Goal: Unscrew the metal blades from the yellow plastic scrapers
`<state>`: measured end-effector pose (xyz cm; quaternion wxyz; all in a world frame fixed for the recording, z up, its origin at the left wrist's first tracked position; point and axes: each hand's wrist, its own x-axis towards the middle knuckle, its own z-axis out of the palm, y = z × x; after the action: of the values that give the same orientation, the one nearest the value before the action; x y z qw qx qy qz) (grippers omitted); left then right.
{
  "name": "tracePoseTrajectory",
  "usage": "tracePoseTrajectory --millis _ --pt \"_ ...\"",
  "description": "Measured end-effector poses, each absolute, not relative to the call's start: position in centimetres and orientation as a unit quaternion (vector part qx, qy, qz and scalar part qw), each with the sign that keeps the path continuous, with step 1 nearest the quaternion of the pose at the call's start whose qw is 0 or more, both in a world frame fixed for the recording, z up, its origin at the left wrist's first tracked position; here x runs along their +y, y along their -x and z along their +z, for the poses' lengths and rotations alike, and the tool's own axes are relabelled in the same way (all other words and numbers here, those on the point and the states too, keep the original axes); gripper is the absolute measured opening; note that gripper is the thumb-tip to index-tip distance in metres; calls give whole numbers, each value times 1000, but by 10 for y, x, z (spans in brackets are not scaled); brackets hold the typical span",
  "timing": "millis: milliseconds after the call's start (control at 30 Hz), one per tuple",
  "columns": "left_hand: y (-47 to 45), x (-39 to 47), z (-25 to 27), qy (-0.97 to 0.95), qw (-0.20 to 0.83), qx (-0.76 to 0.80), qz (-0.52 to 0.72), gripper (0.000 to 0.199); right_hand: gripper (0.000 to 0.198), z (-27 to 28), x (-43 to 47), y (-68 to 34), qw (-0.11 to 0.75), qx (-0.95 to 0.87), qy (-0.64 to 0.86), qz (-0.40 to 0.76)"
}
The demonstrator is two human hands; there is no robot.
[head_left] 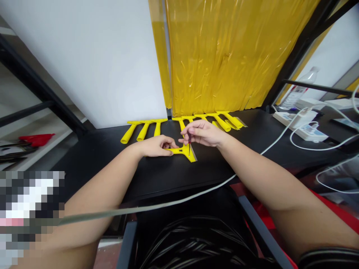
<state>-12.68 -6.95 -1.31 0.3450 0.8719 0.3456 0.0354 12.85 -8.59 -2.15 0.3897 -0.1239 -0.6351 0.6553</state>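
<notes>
In the head view a yellow scraper [185,150] lies flat on the black table, its metal blade edge facing right. My left hand [157,145] is closed round the scraper's handle. Above the scraper's head, my right hand [203,133] pinches a small screwdriver [190,140] with a dark handle. The screwdriver stands upright, its thin shaft reaching down to the scraper's head near the blade. Whether its tip sits in a screw is too small to tell. Behind my hands, several more yellow scrapers [143,130] lie in a row along the back of the table.
A white cable [196,192] runs across the front of the black table [157,175]. Power strips [304,129] and a plastic bottle [301,87] are at the right. White and yellow-wrapped panels [218,56] stand behind the table. A black metal frame [36,82] rises on the left.
</notes>
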Motion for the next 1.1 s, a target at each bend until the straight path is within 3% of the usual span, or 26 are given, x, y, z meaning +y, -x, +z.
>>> tracePoseTrajectory --millis 167,300,533,700,867,1100 --pt "126 -70 -13 -863 351 360 34 44 28 -20 -95 -119 387 -550 97 734" --pt "125 -70 -14 -866 345 358 40 42 39 -22 -92 -118 395 -562 108 718" --pt "125 -70 -14 -862 355 360 40 41 29 -21 -92 -119 370 -544 116 744" --pt "126 -68 -17 -861 360 356 51 40 38 -20 -92 -118 376 -561 120 727" --pt "126 -68 -17 -861 360 356 47 38 31 -19 -95 -117 363 -532 124 755" --pt "125 -68 -17 -865 349 357 46 39 36 -21 -92 -121 343 -563 91 746"
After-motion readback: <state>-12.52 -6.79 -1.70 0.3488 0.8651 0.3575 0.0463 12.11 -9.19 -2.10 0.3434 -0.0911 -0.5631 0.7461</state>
